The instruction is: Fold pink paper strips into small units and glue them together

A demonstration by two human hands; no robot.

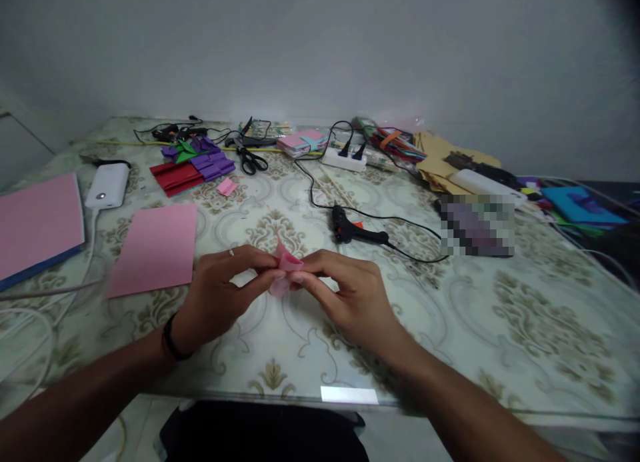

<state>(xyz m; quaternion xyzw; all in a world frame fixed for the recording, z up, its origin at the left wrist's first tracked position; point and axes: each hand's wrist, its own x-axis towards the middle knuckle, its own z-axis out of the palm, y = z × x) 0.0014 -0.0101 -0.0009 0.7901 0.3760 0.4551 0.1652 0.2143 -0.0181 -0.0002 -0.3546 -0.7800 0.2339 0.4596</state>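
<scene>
Between my two hands, over the front middle of the table, is a small piece of curled pink paper. My left hand pinches its left side between thumb and fingers. On the other side my right hand grips it with thumb and forefinger, so the fingertips nearly meet. Part of the paper pokes up above the fingers and part hangs below; the rest is hidden by them. A flat pink sheet lies just left of my left hand. Beyond my right hand rests a black glue gun with its cord.
Black scissors, folded red paper and purple paper lie at the back left. A white power strip holds two plugs. A white power bank and a pink stack sit left. Cords cross the table.
</scene>
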